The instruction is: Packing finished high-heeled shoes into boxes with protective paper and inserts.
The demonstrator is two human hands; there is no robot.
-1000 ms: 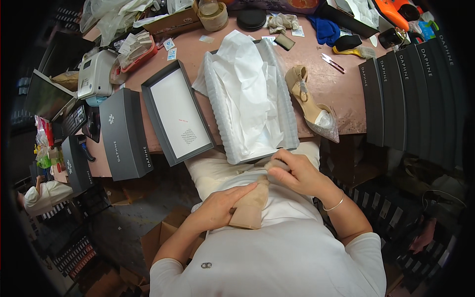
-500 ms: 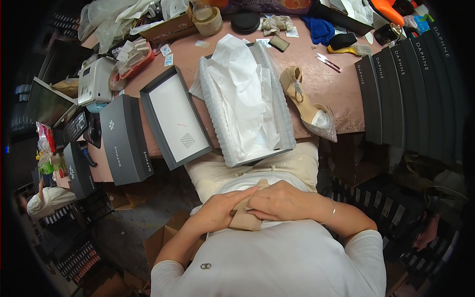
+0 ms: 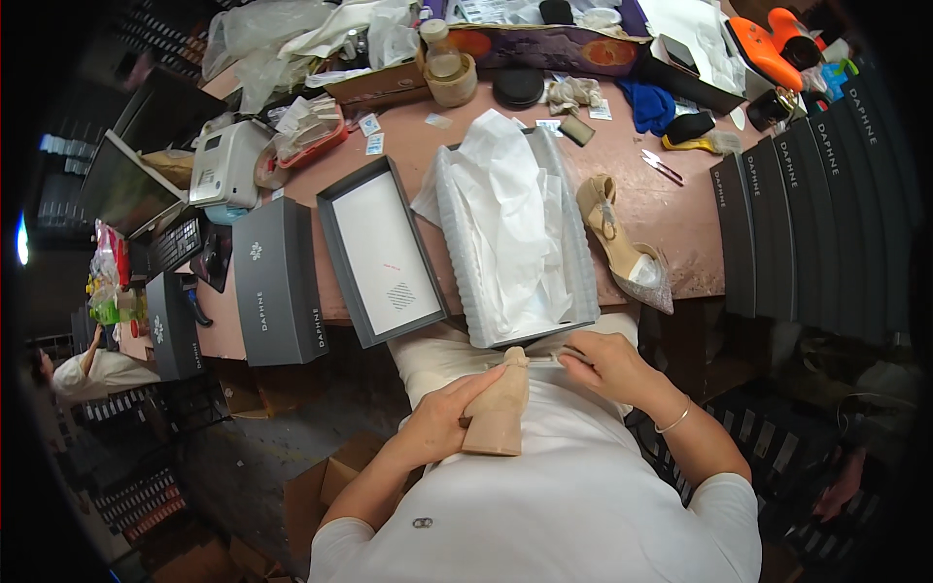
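Note:
A beige block-heeled shoe (image 3: 499, 413) rests in my lap, heel pointing toward me. My left hand (image 3: 442, 420) grips it around the heel and sole. My right hand (image 3: 610, 364) pinches the thin strap at the shoe's front end, just below the table edge. Its mate, a beige sandal with a glittery toe (image 3: 622, 248), lies on the pink table (image 3: 418, 146) to the right of an open grey shoebox (image 3: 580, 262) lined with white tissue paper (image 3: 505, 228). The box's lid (image 3: 381, 253) lies upturned to the left.
Closed grey shoeboxes (image 3: 277, 287) stand at the table's left edge, and a row of them (image 3: 816, 214) stands at the right. A label printer (image 3: 228, 165), tape rolls, bags and small tools crowd the far side. Cardboard boxes (image 3: 321, 486) sit on the floor. Another person (image 3: 92, 369) is at far left.
My right hand has lifted off the shoe's body and moved right to pinch its strap. The left hand keeps hold of the heel, which now stands more upright.

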